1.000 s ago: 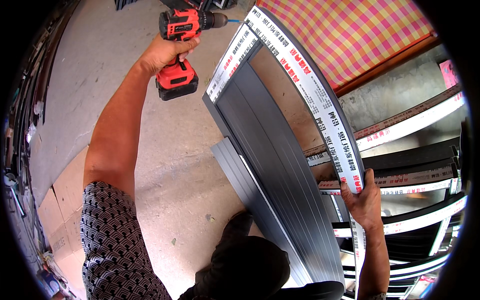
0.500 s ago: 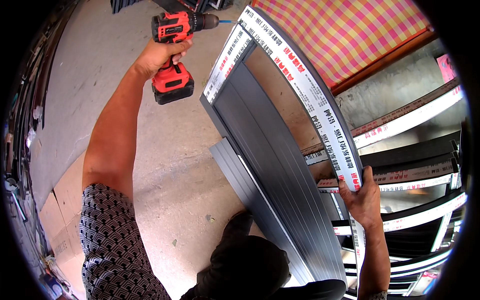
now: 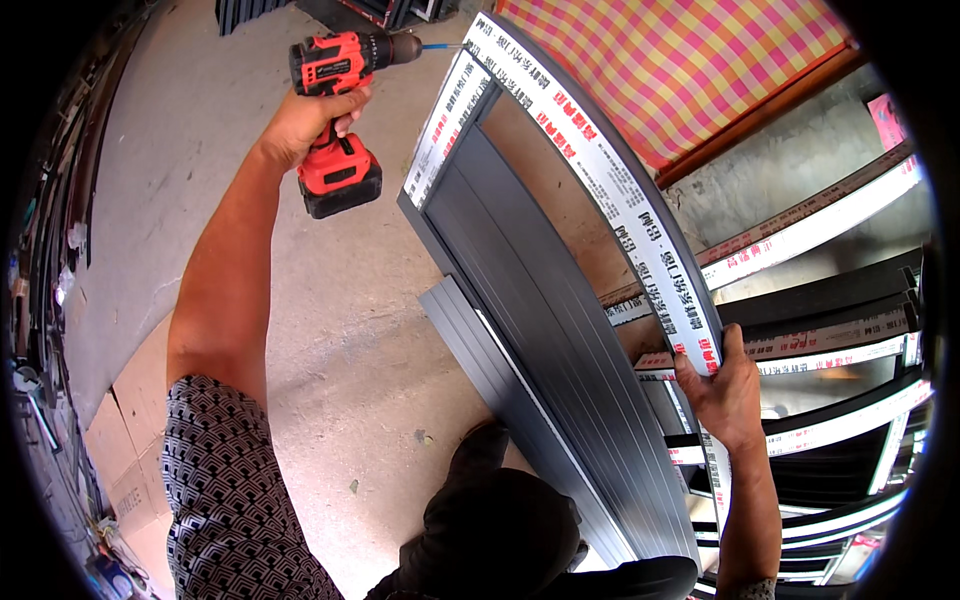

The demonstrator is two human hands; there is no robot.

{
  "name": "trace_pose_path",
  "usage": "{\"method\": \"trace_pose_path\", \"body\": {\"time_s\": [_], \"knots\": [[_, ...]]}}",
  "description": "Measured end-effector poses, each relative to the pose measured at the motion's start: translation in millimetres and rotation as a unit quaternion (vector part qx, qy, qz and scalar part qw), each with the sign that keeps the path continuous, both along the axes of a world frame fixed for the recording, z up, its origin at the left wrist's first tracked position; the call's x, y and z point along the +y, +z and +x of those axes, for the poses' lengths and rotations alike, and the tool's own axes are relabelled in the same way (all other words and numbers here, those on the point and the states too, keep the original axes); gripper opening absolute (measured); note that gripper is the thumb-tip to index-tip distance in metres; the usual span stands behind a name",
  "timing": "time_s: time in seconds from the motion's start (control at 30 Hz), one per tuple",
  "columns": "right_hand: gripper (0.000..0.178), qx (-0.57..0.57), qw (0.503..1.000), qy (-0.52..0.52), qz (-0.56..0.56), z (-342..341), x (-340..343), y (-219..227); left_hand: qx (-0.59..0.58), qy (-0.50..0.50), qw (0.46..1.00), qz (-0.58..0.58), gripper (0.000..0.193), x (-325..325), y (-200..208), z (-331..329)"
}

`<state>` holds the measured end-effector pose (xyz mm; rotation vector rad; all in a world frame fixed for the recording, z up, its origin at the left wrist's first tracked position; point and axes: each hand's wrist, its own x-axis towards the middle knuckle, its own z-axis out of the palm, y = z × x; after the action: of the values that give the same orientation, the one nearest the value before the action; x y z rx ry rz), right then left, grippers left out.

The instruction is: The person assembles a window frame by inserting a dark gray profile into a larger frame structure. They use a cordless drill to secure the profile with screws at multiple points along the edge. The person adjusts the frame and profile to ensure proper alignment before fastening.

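Red and black cordless drill set against the corner of a dark grey aluminium frame.

The left hand (image 3: pixel 305 120) has its fingers wrapped tight around the grip of the red and black cordless drill (image 3: pixel 335 110), whose bit, out beyond the fingertips, meets the top corner of the dark grey aluminium frame with white protective tape (image 3: pixel 560 230). The right hand (image 3: pixel 725 385) clasps the frame's taped right rail, fingers curled over its edge. Beyond both hands lies a pink and yellow checked cloth (image 3: pixel 690 70).

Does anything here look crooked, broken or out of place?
Nothing stands out. The left hand holds a red drill with its bit at the top corner of a dark metal frame, and the right hand steadies its taped edge. The frame's bent look comes from the lens.
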<state>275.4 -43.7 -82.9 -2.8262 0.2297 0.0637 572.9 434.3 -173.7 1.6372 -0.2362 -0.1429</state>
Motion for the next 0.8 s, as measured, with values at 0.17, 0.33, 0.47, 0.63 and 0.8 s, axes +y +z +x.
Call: {"method": "trace_pose_path", "body": {"time_s": [0.17, 0.33, 0.47, 0.63, 0.8], "knots": [[0.046, -0.002, 1.000, 0.011, 0.002, 2.5, 2.1, -2.3, 0.010, 0.015, 1.000, -0.010, 0.012, 1.0, -1.3, -5.9], [0.048, 0.001, 1.000, 0.007, -0.008, 0.6, -1.7, -2.5, 0.008, 0.014, 1.000, -0.027, 0.012, -3.9, -2.8, -9.9], [0.049, 0.003, 1.000, 0.008, -0.002, 0.6, -1.3, -2.2, 0.005, 0.017, 0.999, -0.037, 0.011, -2.5, -8.8, -11.0], [0.049, 0.003, 1.000, 0.003, -0.001, -0.4, -1.9, -2.8, -0.006, 0.014, 0.997, -0.070, 0.013, -6.2, -16.6, -14.2], [0.049, -0.008, 1.000, 0.004, 0.007, -0.3, -3.2, -3.0, -0.008, 0.020, 0.995, -0.093, 0.013, -8.9, -22.7, -27.0]]}}
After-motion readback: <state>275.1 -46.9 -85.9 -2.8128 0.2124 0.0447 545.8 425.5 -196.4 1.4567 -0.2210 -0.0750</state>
